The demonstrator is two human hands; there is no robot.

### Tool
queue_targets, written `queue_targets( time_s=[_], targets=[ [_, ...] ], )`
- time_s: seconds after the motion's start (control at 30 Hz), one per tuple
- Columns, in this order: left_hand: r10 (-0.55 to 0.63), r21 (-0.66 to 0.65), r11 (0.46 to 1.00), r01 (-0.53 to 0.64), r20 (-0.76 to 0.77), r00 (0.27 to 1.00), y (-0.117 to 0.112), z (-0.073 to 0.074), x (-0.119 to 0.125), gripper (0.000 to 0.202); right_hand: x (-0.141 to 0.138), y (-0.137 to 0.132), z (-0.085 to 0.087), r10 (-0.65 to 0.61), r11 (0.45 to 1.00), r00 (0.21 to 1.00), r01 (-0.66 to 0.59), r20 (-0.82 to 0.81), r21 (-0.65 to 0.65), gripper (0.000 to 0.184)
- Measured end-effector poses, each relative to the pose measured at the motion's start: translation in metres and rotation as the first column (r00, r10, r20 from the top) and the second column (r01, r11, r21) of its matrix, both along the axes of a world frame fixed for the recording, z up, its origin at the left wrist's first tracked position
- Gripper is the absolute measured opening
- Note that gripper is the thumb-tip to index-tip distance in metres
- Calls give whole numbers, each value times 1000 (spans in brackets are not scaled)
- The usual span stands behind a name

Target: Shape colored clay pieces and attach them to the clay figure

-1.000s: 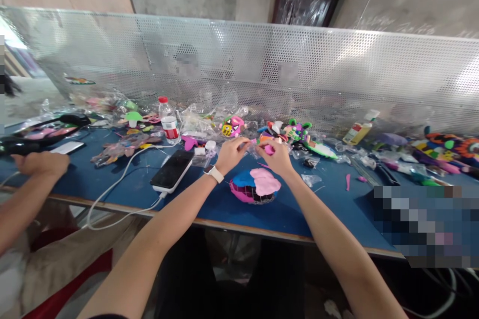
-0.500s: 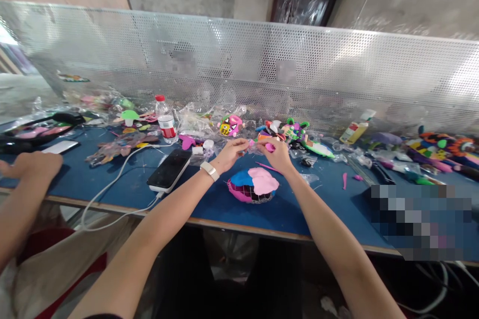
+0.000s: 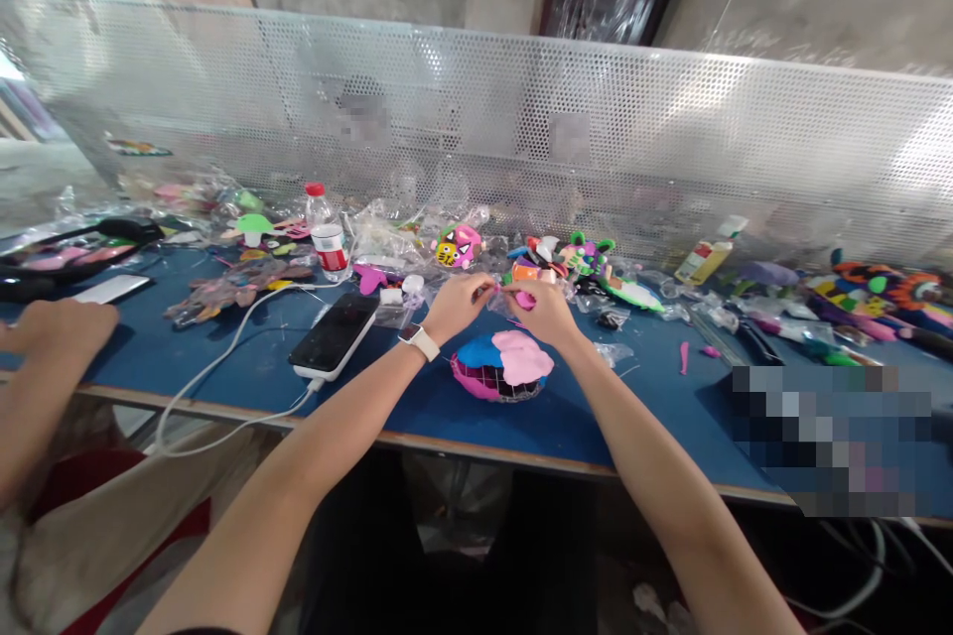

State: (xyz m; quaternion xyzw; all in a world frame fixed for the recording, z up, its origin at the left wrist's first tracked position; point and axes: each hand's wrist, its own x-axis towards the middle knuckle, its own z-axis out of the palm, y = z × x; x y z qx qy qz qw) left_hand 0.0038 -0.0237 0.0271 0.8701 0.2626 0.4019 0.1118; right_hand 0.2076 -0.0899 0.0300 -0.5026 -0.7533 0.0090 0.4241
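Above the middle of the table, my left hand (image 3: 458, 306) is closed in a pinch; whatever lies between its fingertips is too small and hidden to make out. Close beside it, my right hand (image 3: 547, 310) is curled around a lump of bright pink clay (image 3: 525, 300). The fingertips of both hands nearly meet. Below them, on the table, rests a rounded wire-mesh form (image 3: 495, 379) partly covered with blue clay (image 3: 478, 352), light pink clay (image 3: 523, 357) and magenta clay. Its front still shows bare mesh over a dark inside.
A phone on a white power bank (image 3: 335, 335) with a cable lies left, beside a bottle (image 3: 328, 236). Colourful clay figures (image 3: 458, 246) and plastic wrapping line the perforated metal screen (image 3: 476, 129). A co-worker's hand (image 3: 64, 327) rests at far left. Pink clay bits (image 3: 683, 358) lie right.
My hands have drawn slightly closer together, with the left fingers curled in more. The left wrist has turned, so the watch face now shows. The mesh form stays in place on the table.
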Motion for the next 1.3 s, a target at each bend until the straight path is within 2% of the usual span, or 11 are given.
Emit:
queue_targets(
  time_s=[0.13, 0.23, 0.47, 0.6, 0.8, 0.97, 1.07, 1.13, 1.2, 1.27, 1.3],
  targets=[
    [31, 157, 988, -7, -156, 987, 5, 0, -3, 18, -2, 0, -1, 14, 1000, 1000, -14, 4, -5, 23],
    [39, 222, 975, 7, -204, 978, 6, 0, -3, 22, -2, 0, -1, 36, 999, 999, -35, 4, -14, 21],
    [94, 315, 949, 6, -302, 949, 1, 2, -2, 22, 1, -1, 0, 60, 998, 997, -59, 51, -28, 19],
    [91, 323, 946, 6, -284, 954, -1, 2, -1, 23, 5, 0, 2, 91, 996, 989, -87, 114, -36, 22],
    [24, 213, 977, 16, -186, 982, 1, 1, 0, 22, 15, 3, 1, 53, 999, 976, -50, 211, -17, 21],
    [-79, -95, 992, 81, 33, 996, 4, 2, 4, 13, 21, 6, -2, 32, 999, 978, -30, 206, -16, 22],
    [-123, -369, 910, 189, 195, 973, 3, 2, 7, 10, 24, 9, -5, 35, 999, 979, -33, 202, -13, 22],
    [-128, -536, 797, 278, 300, 945, 1, 1, 10, 10, 25, 11, -6, 40, 999, 981, -39, 192, -9, 21],
    [-120, -654, 657, 375, 401, 908, -2, 0, 11, 13, 28, 12, -5, 69, 998, 983, -68, 169, -9, 20],
    [-116, -709, 529, 467, 484, 867, -4, 0, 12, 18, 31, 12, -4, 105, 994, 985, -105, 134, -8, 18],
    [-116, -716, 489, 498, 513, 851, -4, 0, 12, 20, 32, 13, -3, 116, 993, 986, -116, 117, -6, 17]
  ],
)
